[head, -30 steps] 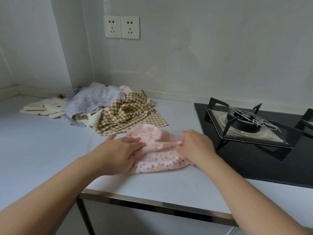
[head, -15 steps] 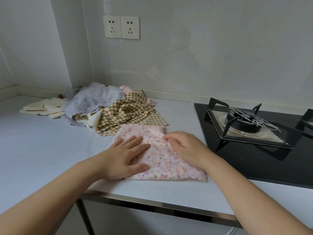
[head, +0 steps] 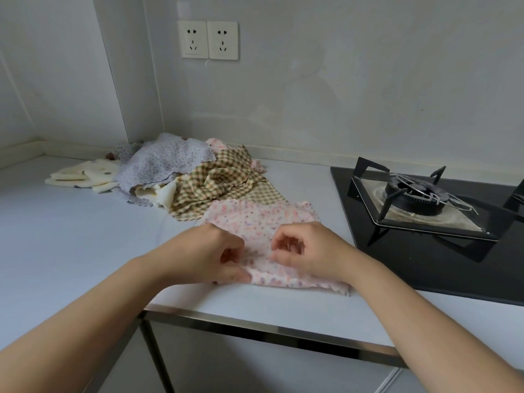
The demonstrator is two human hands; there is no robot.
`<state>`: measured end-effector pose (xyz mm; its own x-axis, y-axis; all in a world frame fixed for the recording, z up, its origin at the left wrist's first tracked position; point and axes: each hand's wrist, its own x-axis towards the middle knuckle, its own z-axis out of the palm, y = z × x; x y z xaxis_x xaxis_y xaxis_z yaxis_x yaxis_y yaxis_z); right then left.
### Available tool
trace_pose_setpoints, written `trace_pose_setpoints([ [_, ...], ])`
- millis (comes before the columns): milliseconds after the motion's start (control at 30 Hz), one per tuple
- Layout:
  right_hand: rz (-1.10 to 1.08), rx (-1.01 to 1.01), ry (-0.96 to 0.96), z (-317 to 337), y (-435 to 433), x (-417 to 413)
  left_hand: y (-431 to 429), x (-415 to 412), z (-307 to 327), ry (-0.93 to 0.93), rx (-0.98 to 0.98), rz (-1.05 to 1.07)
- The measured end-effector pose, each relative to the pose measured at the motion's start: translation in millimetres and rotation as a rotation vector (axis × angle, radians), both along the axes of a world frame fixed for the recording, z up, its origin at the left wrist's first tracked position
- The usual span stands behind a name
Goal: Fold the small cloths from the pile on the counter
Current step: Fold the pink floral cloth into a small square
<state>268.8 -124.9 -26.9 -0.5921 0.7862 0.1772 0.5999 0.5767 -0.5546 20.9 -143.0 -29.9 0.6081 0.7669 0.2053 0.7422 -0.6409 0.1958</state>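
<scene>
1. My pink cloth [head: 263, 222] lies spread near the front edge of the white tabletop [head: 71, 236], just beside the black gas hob [head: 425, 251] on its right. Its far edge touches the pile [head: 198, 177].
2. The cloth is pale pink, sprinkled with small red and purple flecks, and its border is cut in a wavy scallop. The fabric looks soft and slightly fuzzy.
3. My left hand [head: 204, 256] has its fingers curled in and pinches the cloth at its near left corner, thumb along the hem.
4. My right hand [head: 317, 256] is curled too, thumb and fingertips nipping a small ridge of fabric near the cloth's middle.
5. The cloth is roughly rectangular. Its longer side runs left to right, about parallel with the tabletop's front edge, and its far right corner points toward the hob.
6. The pile is a rumpled heap: a lilac dotted cloth on top, brown-and-cream checked ones below. Flat cream cloths [head: 82, 174] lie to its left.
7. The tabletop is smooth and matte with a metal strip under its front edge. The hob is glossy glass with an angular black pan support.
8. Two white sockets [head: 208, 39] sit on the pale wall behind.
</scene>
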Motion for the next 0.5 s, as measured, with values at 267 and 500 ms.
trace_pose_setpoints([
  [267, 0.068, 0.010, -0.179, 3.6, -0.1, 1.4, 0.1, -3.2, -0.5, -0.227, 0.074, 0.072],
  [500, -0.203, -0.097, 0.024, 8.9, 13.5, 24.4, 5.9, -34.3, 17.8, -0.376, -0.527, 0.092],
])
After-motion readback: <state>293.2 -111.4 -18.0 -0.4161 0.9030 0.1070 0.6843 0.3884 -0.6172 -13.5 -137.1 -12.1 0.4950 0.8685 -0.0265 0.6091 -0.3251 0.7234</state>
